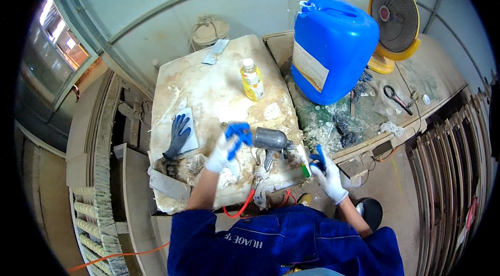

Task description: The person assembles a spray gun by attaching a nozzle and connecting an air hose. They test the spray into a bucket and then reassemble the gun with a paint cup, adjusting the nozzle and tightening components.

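Note:
My left hand [225, 147], in a white glove with blue-coated fingers, is over the table just left of a spray gun with a grey metal cup [270, 139]. Its fingers look curled but apart, somewhat blurred, and I see nothing between them. The gun's handle points toward me, with a red hose [240, 207] below it. At the table's right edge my right hand [328, 176], gloved alike, closes on a slim white tool with a green end [305, 170]; its exact kind is unclear. A dark blue-grey glove [178, 135] lies on a pale sheet to the left.
A yellow-labelled bottle with a white cap [252, 80] stands on the stained table [208, 88]. Behind on the right are a large blue jerrycan [336, 41] and a yellow fan [395, 21]. Scissors [397, 100] lie beyond. Stacked panels [442, 187] line the right side; a rack [88, 218] stands left.

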`<state>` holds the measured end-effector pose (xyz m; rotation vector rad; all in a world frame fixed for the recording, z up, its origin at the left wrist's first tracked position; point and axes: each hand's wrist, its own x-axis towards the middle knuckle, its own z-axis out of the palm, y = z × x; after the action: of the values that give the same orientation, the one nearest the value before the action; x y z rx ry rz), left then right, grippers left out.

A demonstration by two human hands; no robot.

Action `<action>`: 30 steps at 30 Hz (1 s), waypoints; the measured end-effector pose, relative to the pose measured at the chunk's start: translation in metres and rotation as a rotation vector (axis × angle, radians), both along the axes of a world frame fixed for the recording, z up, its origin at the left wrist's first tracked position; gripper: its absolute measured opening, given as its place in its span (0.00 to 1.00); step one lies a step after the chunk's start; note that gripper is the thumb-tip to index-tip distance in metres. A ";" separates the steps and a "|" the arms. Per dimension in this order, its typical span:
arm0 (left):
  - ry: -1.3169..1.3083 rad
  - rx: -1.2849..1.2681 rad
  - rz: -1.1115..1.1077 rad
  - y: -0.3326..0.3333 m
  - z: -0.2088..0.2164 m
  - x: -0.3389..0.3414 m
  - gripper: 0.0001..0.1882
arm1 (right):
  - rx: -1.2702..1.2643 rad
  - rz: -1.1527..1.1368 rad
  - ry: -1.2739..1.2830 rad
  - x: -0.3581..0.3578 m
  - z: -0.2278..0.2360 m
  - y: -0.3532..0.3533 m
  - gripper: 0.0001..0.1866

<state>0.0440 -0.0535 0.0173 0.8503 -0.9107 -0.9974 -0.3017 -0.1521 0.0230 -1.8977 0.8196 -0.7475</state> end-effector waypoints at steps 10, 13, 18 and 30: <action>0.334 0.044 0.004 0.039 0.017 -0.139 0.22 | -0.128 0.276 -0.150 0.054 0.071 0.029 0.26; 0.259 0.022 0.032 0.035 0.019 -0.147 0.21 | -0.144 0.207 -0.162 0.051 0.071 0.031 0.25; 0.526 -0.030 -0.044 0.032 0.034 -0.167 0.18 | -0.135 0.103 -0.201 0.040 0.077 0.041 0.24; 0.560 0.108 -0.095 0.034 0.025 -0.182 0.18 | -0.486 0.066 -0.129 0.017 0.097 0.052 0.28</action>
<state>-0.1379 -0.0191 0.0419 0.5708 -0.4230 -1.2906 -0.2849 -0.1005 0.1196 -2.2595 0.5202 -1.0886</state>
